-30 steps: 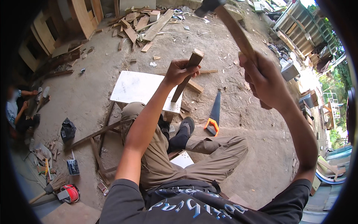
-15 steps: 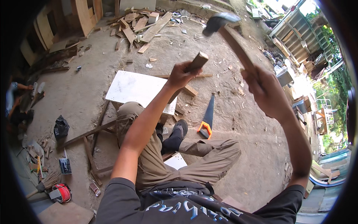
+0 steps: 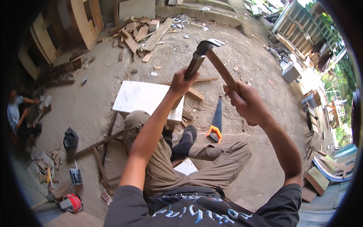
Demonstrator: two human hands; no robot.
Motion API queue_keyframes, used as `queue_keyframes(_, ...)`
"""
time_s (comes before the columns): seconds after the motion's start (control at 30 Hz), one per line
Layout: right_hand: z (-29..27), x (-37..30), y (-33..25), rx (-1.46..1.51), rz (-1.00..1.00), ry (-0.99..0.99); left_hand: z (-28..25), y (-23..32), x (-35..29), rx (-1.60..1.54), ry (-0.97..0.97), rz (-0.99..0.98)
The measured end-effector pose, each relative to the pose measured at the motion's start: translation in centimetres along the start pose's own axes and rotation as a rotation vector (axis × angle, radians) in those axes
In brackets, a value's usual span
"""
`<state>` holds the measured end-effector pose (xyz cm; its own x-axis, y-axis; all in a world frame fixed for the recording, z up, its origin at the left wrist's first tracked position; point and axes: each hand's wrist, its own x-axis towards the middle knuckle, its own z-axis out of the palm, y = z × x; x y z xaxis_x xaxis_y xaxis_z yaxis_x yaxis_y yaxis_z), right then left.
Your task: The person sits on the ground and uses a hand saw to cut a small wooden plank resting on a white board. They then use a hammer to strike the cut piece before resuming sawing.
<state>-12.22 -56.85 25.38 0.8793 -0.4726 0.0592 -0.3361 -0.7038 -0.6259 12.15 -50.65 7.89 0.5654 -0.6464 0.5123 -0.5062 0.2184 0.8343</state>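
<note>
My left hand point(image 3: 180, 82) is closed around a narrow wooden bar point(image 3: 194, 67), held up at a slant over a white board point(image 3: 138, 95). The bar's lower part passes down beside my forearm; whether its lower end touches the board I cannot tell. Gripped in my right hand point(image 3: 248, 103) is a claw hammer point(image 3: 222, 69) with a wooden handle. Its dark head meets the bar's upper end, claw pointing right. The board lies in front of my bent knee. A handsaw point(image 3: 216, 119) with an orange and black handle rests on the ground to its right.
Scrap wood point(image 3: 151, 38) is heaped at the back. On the left are a black plastic bag point(image 3: 70, 140), a paint-smeared can point(image 3: 76, 176), a broom point(image 3: 56, 192) and a wooden frame point(image 3: 101, 162). Another person point(image 3: 19, 113) sits at far left. Clutter lines the right side.
My right hand has swung the hammer down and to the left, from raised clear of the bar to its upper end. My left hand still holds the bar.
</note>
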Motion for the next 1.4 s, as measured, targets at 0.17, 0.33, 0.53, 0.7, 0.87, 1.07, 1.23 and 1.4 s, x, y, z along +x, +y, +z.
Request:
queue_keyframes(0.17,5.4,1.8,8.0,0.494,0.094,0.232,-1.7,-7.5,-3.5,0.26,-0.19,-0.224)
queue_keyframes(0.33,17.5,1.9,25.7,0.081,0.24,0.362,0.8,-8.6,-4.5,0.162,0.019,-0.227)
queue_keyframes(0.53,31.4,-2.6,36.0,-0.087,0.68,0.006,-1.3,-7.2,-4.2,-0.471,0.23,-0.502)
queue_keyframes(0.7,34.3,-2.9,35.7,-0.104,0.706,-0.049,-3.4,-8.2,-7.6,-0.675,0.238,-0.641)
queue_keyframes(0.87,32.8,0.8,33.0,-0.007,0.227,0.508,-1.8,-8.7,-8.3,-0.755,0.256,-0.656)
queue_keyframes(1.07,29.9,5.2,21.6,1.298,0.46,0.14,1.7,-11.4,-11.6,-0.737,0.356,-0.804)
queue_keyframes(1.23,31.4,7.1,24.5,1.307,0.379,0.168,0.5,-12.9,-12.5,-0.321,0.115,-1.253)
queue_keyframes(1.4,31.5,7.6,26.2,1.359,0.394,0.16,-3.0,-12.7,-12.3,0.686,-0.172,-0.835)
